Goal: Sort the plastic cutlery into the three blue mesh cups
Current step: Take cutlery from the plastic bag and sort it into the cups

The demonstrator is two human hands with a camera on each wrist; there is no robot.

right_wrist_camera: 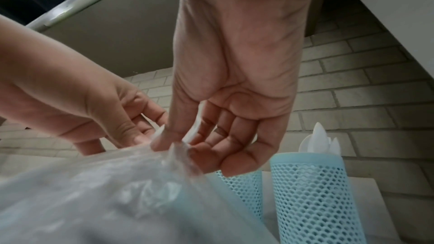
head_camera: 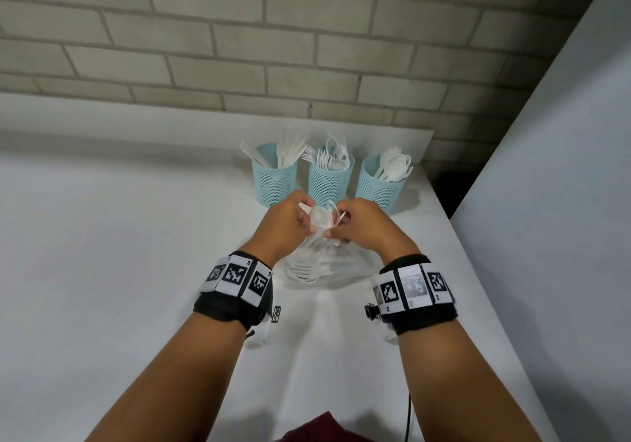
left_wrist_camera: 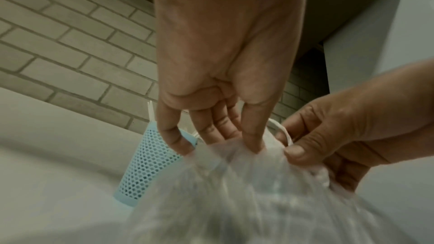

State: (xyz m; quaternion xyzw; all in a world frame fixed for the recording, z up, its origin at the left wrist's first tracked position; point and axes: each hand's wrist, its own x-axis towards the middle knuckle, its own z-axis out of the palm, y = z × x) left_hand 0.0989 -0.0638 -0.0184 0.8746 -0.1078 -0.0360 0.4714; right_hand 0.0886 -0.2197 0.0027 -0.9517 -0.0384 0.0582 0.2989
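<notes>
Three blue mesh cups stand in a row at the back of the white table: the left cup (head_camera: 275, 182) with knives, the middle cup (head_camera: 329, 182) with forks, the right cup (head_camera: 382, 182) with spoons. In front of them sits a clear plastic bag (head_camera: 321, 267) with white cutlery inside. My left hand (head_camera: 293, 223) pinches the gathered top of the bag (left_wrist_camera: 234, 155). My right hand (head_camera: 355, 224) pinches the same neck from the other side, at a white tie (left_wrist_camera: 285, 133). In the right wrist view my right hand (right_wrist_camera: 199, 147) holds the bag's plastic (right_wrist_camera: 117, 192).
A brick wall (head_camera: 273, 49) runs behind the table. A pale panel (head_camera: 563, 202) rises at the right, past the table's right edge (head_camera: 478, 288). A dark red cloth (head_camera: 321, 428) lies at the near edge. A black cable (head_camera: 408, 417) hangs there.
</notes>
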